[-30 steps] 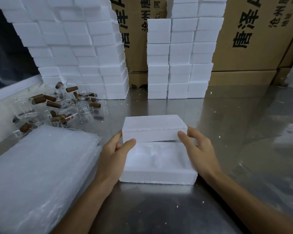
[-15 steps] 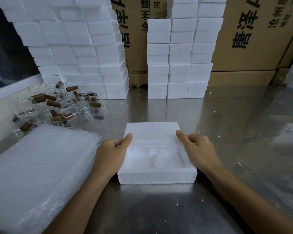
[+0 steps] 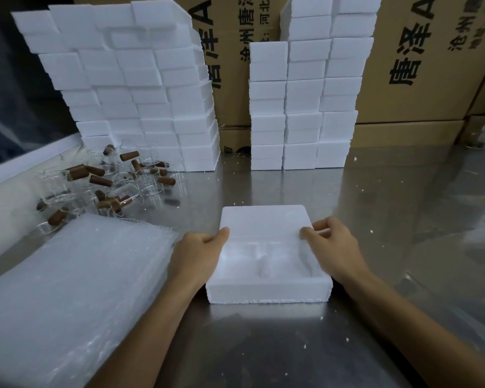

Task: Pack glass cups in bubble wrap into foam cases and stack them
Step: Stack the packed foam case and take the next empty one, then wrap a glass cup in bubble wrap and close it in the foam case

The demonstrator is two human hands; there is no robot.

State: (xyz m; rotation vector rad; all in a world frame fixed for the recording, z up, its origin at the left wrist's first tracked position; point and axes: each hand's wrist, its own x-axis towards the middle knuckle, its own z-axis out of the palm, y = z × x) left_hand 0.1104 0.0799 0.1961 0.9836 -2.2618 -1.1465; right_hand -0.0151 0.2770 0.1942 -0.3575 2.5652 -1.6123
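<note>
The foam case (image 3: pixel 269 292) and the foam stacks (image 3: pixel 140 102) are plain white. The glass cups (image 3: pixel 149 183) are clear with brown handles. The bubble wrap (image 3: pixel 67 298) is milky, dimpled. Tan cardboard boxes (image 3: pixel 431 79) carry black characters; the table (image 3: pixel 403 219) is grey steel.

One wide-angle camera sits on my head, looking forward and down across the desk (image 3: pixel 375 219). My hands are close below it; the cardboard boxes (image 3: pixel 420 65) stand farthest ahead.

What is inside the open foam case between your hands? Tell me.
The foam case holds no cup, only moulded white recesses with a ridge between them. The left hand and right hand cover its side edges.
</note>
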